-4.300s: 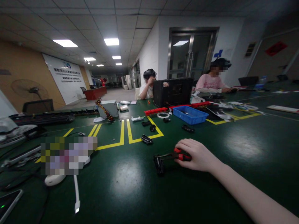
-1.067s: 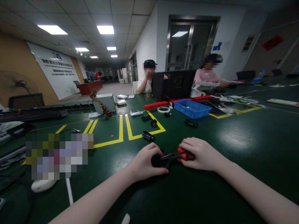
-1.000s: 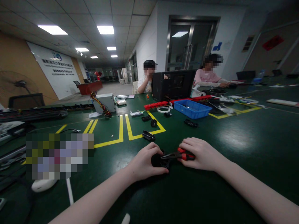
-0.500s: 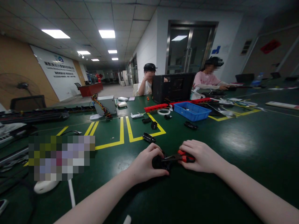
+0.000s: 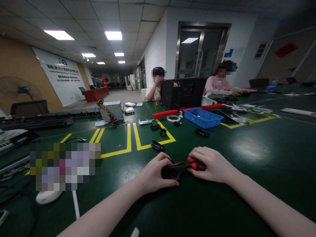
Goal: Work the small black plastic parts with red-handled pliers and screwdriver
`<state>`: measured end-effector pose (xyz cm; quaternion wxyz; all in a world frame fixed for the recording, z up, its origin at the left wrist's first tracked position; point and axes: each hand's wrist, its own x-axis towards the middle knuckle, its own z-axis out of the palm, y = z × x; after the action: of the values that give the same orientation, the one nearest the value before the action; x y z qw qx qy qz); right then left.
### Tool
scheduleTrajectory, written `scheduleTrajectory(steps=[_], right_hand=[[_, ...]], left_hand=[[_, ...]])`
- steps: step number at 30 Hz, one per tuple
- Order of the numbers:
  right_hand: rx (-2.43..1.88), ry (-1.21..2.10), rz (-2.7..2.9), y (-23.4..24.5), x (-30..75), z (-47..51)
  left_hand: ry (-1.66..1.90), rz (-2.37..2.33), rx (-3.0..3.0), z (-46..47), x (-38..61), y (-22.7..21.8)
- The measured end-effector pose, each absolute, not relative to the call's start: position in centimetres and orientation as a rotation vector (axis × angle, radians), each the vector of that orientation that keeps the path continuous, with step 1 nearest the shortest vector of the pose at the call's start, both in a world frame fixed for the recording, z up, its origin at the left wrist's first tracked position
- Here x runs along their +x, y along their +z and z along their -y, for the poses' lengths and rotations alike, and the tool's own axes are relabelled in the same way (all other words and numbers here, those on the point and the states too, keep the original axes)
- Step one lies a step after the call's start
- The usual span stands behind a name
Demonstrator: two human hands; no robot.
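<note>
Counted one left hand, one right hand, one pair of pliers, one held black part, five loose black parts; tallied one blue bin, one black case, one metal box, two people.

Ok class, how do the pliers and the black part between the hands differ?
The pliers have red-and-black handles; the black part shows no red.
The right hand holds the pliers; the left hand holds the black part.
Both are partly hidden by a hand.
</note>
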<state>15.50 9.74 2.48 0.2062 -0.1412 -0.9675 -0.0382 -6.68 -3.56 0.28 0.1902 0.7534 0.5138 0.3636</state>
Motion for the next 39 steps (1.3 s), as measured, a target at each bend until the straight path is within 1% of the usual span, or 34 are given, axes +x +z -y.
scheduleTrajectory(steps=[10, 18, 25, 39], right_hand=[[-0.367, -0.19, 2.715, 2.36, 15.68, -9.96], [-0.361, -0.221, 2.684, 2.49, 15.78, -9.99], [-0.417, -0.162, 2.605, 2.63, 16.19, -10.03], [-0.359, -0.118, 2.655, 3.1, 15.66, -9.3]], left_hand=[[0.996, -1.438, 2.111, 3.7, -6.51, 0.82], [1.019, -1.436, 2.135, 3.35, -6.6, 0.39], [1.035, -1.483, 2.089, 3.39, -6.49, 0.34], [0.941, -1.519, 2.096, 3.72, -6.35, 0.88]])
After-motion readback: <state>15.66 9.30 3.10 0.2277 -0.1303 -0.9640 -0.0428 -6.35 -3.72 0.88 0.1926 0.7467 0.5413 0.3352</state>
